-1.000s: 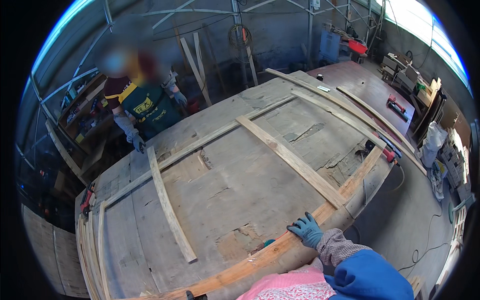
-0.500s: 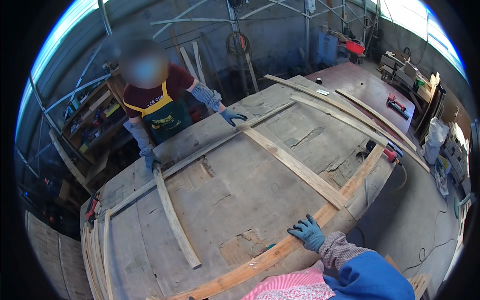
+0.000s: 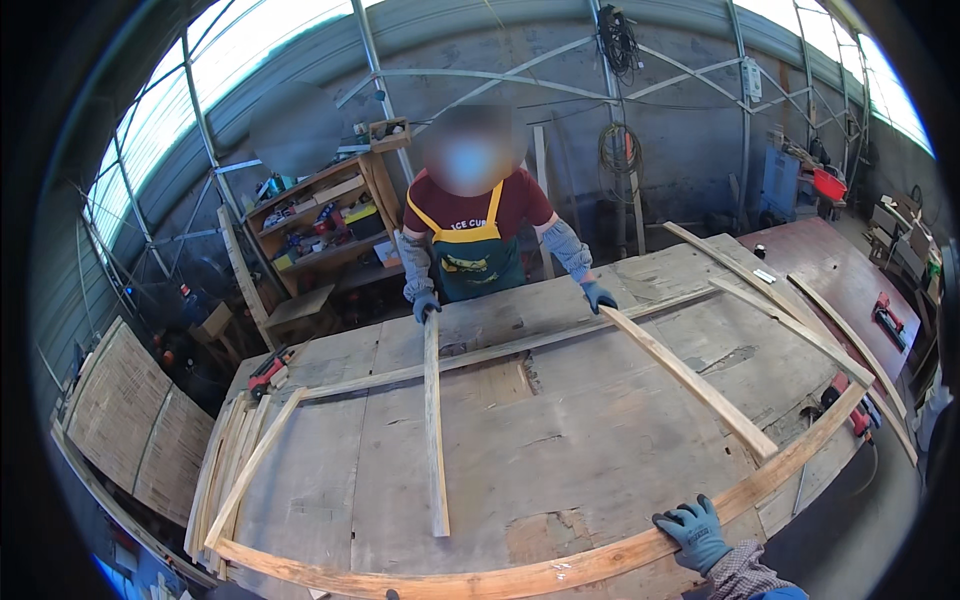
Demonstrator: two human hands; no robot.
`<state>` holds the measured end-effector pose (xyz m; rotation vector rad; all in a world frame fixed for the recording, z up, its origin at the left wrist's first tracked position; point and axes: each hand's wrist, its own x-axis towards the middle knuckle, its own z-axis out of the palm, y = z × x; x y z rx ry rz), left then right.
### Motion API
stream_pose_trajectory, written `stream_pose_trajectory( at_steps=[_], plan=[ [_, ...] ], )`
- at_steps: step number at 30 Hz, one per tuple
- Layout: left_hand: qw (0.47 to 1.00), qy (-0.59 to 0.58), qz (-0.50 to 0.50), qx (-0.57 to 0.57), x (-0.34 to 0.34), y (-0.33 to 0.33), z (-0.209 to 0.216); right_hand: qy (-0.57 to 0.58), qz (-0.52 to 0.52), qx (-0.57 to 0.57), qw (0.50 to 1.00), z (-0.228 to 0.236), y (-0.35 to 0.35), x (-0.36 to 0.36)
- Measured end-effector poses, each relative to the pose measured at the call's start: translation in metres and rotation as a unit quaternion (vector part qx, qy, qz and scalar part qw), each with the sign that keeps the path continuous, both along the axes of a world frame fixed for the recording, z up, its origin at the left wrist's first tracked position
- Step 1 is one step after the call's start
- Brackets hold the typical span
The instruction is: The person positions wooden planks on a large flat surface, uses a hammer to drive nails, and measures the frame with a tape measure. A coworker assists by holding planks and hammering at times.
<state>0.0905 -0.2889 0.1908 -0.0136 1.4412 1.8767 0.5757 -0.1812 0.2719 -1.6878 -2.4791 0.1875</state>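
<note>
You are in a workshop where wood gets worked on. Your big counter (image 3: 570, 450) is old and scratched, with long wood strips (image 3: 435, 430) and a red tool (image 3: 266, 374) on it. Around you are metal poles (image 3: 745, 150), black cables (image 3: 616, 45), a messy shelf (image 3: 381, 192) and a person (image 3: 468, 268) wearing an apron.

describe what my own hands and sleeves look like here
The right hand wears a light blue glove with darker fingertips; beyond it come a finely checked cuff and a blue sleeve. The left hand barely seems to show, as a small dark tip.
</note>
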Motion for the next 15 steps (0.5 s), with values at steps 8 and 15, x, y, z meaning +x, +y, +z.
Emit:
stream_pose_trajectory(
  at_steps=[8,15],
  plan=[
    [0.981,0.164,0.086,-0.064,0.019,0.021,0.119,0.012,0.078,0.116,0.990,0.106,-0.001,0.000],
    [0.958,0.234,0.111,0.120,-0.003,0.018,0.194,0.005,0.142,0.163,0.976,0.199,0.002,-0.005]
  ],
)
